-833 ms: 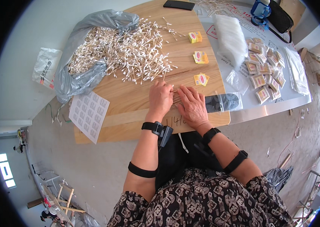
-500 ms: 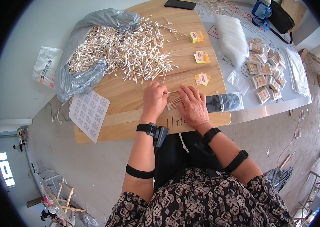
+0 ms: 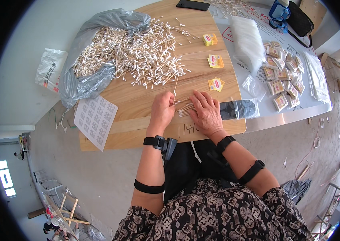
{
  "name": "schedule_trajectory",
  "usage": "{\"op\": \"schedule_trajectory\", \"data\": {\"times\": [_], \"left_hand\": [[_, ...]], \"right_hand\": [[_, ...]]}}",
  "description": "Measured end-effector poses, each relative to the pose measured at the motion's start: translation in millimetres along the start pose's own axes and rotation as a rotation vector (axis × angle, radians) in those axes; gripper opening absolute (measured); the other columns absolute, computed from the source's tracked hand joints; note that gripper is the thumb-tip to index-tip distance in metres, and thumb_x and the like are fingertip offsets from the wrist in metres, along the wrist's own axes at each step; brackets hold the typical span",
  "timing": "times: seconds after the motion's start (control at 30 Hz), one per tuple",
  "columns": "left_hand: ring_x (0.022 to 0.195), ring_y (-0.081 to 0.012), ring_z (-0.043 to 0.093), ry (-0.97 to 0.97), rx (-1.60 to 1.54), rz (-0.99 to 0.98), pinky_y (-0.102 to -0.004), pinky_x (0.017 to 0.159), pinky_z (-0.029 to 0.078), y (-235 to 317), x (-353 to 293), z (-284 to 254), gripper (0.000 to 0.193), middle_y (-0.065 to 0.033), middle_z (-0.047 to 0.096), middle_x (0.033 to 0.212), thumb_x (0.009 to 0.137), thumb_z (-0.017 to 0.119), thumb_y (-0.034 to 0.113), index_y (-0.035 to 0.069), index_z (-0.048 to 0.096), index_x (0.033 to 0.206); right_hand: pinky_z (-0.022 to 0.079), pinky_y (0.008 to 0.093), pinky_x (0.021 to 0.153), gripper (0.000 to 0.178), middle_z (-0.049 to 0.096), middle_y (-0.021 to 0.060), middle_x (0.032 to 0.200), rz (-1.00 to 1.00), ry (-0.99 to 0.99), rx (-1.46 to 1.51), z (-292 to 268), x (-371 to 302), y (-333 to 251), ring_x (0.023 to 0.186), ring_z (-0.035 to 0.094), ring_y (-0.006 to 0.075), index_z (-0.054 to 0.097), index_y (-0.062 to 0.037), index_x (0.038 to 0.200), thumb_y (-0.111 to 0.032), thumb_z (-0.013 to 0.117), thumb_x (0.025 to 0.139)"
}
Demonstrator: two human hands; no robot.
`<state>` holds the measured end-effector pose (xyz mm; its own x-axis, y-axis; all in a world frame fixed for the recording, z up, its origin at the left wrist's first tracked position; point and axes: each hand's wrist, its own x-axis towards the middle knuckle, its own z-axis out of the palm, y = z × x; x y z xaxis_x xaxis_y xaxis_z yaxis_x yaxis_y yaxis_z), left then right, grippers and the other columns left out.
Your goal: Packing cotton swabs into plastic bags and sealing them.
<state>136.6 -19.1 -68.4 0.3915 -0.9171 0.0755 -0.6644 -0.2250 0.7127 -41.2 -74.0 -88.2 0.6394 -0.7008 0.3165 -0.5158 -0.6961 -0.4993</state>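
"Where are the swabs, remote?"
"I see a small batch of cotton swabs on the wooden table, between the hands! The right hand lies flat at their ends, ungripping."
"And the left hand?"
"Curled beside them; I can't tell whether it pinches one. Beyond, a swab heap spills from a grey plastic bag."
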Motion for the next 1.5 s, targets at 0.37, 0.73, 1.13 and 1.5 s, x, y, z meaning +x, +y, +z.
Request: {"op": "schedule_trajectory", "data": {"times": [0.37,0.73,1.13,1.5], "left_hand": [[0.075,-0.0302,0.061,0.013,0.202,0.121,-0.0391,0.067,0.050,-8.2,5.3,-2.2,0.019,-0.0146,0.062,0.081,0.075,0.056,-0.011,0.002,0.061,0.088],[0.110,-0.0354,0.049,-0.010,0.382,0.097,-0.0502,0.096,0.038,39.8,-25.3,38.1,0.036,-0.0151,0.052,0.117,0.082,0.064,0.011,-0.001,0.056,0.116],[0.144,-0.0333,0.021,-0.035,0.547,0.150,-0.0529,0.116,0.016,26.2,-30.6,46.3,0.075,-0.0203,0.026,0.153,0.088,0.061,0.036,-0.002,0.029,0.145],[0.141,-0.0336,0.028,-0.072,0.436,0.156,-0.0510,0.115,0.017,22.1,-64.7,50.7,0.065,-0.0197,0.032,0.151,0.094,0.054,0.033,0.002,0.031,0.146]], "right_hand": [[0.035,0.0432,0.097,0.040,0.050,0.0091,0.135,-0.015,0.012,0.026,0.1,-0.5,0.3,0.126,0.044,0.0273,0.058,-0.0107,0.118,-0.021,0.065,0.081],[0.036,0.0451,0.101,0.044,0.049,0.0143,0.134,0.110,0.099,0.243,9.1,-7.0,13.9,0.124,0.044,0.0331,0.051,-0.0055,0.127,-0.011,0.059,0.084],[0.043,0.0426,0.100,0.034,0.051,0.0207,0.130,0.152,0.232,0.436,6.4,-7.2,9.9,0.117,0.050,0.0411,0.050,-0.0001,0.124,-0.002,0.050,0.090],[0.043,0.0384,0.100,0.030,0.052,0.0216,0.131,0.196,0.290,0.598,1.3,-10.2,13.1,0.120,0.051,0.0385,0.052,0.0027,0.122,0.000,0.049,0.093]]}}
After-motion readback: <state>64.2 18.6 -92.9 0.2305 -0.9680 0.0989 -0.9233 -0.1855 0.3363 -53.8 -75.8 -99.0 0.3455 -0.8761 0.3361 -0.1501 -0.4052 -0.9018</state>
